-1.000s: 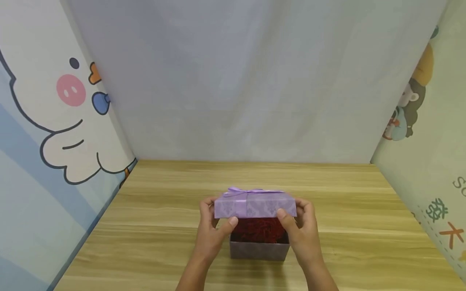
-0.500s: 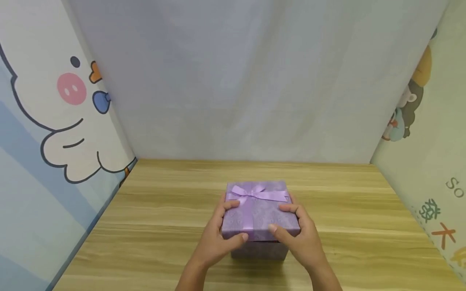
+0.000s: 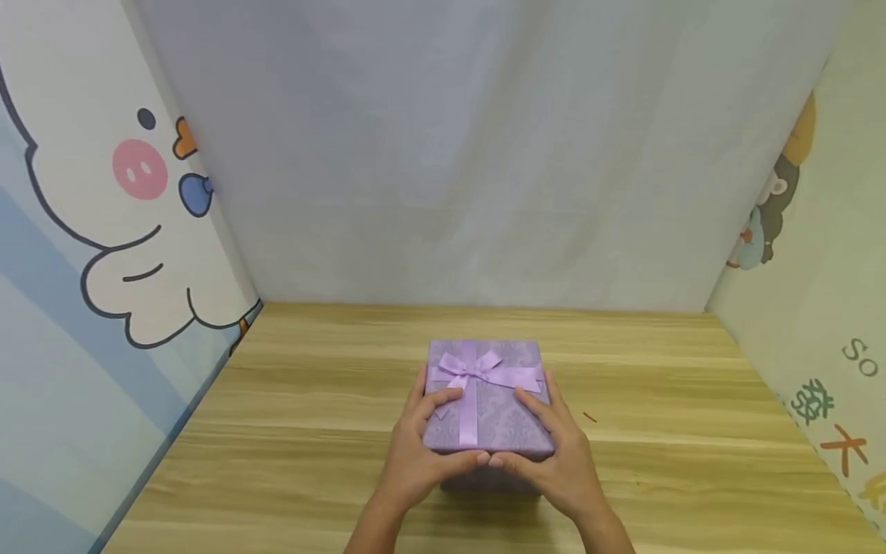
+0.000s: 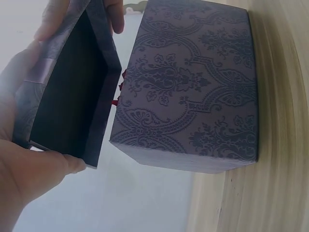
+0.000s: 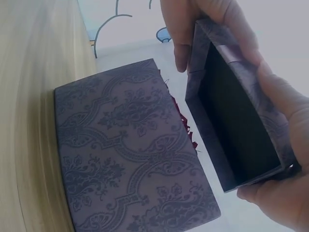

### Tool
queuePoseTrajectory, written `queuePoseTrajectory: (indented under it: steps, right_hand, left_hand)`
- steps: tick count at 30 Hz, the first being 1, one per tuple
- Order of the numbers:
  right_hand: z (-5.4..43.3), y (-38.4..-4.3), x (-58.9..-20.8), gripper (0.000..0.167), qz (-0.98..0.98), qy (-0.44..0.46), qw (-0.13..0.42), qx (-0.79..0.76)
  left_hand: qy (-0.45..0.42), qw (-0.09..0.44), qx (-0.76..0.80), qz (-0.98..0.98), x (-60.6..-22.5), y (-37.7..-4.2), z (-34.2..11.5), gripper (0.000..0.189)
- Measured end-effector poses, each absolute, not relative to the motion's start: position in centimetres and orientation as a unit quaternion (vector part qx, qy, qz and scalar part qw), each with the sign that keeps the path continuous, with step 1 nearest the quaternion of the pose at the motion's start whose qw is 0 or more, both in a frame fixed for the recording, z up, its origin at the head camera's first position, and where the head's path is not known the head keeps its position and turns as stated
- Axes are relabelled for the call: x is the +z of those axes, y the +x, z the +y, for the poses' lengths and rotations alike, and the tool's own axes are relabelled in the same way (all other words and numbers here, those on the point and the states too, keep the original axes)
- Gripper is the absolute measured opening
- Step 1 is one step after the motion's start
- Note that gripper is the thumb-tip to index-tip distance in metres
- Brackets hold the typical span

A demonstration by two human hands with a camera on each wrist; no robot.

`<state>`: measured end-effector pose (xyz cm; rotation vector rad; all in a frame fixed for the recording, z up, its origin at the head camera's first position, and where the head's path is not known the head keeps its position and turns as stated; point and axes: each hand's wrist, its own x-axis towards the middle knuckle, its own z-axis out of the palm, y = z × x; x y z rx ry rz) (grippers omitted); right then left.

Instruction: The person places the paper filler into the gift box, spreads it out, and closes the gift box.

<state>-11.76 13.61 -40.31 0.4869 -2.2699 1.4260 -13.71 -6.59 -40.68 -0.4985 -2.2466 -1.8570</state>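
A purple patterned gift box lid (image 3: 505, 427) with a lilac ribbon bow (image 3: 474, 371) on top is held level by both hands. My left hand (image 3: 415, 458) grips its left side and my right hand (image 3: 564, 454) its right side, with thumbs meeting at the front edge. Beneath it stands the matching box (image 3: 484, 482), mostly covered in the head view. Both wrist views show a gap between the lid's dark underside (image 4: 72, 92) and the box wall (image 5: 130, 150). Red shredded paper (image 5: 182, 117) pokes above the box's rim.
The wood-grain table (image 3: 311, 431) extends around the box. A small red strip (image 3: 589, 417) lies on it right of my right hand. A pale curtain (image 3: 443, 154) hangs behind, with cartoon-printed panels (image 3: 62, 331) on either side.
The lid, first tilted with the red filling in sight, has levelled and come over the box. Both thumbs have slid together along its front edge. The red strip has come into view.
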Motion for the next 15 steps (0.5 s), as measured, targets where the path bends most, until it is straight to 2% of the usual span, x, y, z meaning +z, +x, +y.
queuePoseTrajectory:
  steps: [4, 11, 15]
  right_hand:
    - [13.8, -11.8, -40.5, 0.08, -0.817, 0.169, 0.21, 0.51]
    - [14.8, -11.6, -41.6, 0.08, -0.808, 0.17, 0.2, 0.528]
    - [15.2, -12.2, -43.0, 0.083, -0.812, 0.17, 0.212, 0.516]
  left_hand:
    - [-0.177, 0.099, -0.613, -0.764, -41.0, -13.7, -6.5, 0.067]
    - [-0.211, 0.072, -0.606, -0.764, -41.8, -13.8, -6.3, 0.065]
    - [-0.22, 0.074, -0.585, -0.777, -42.6, -14.3, -6.0, 0.061]
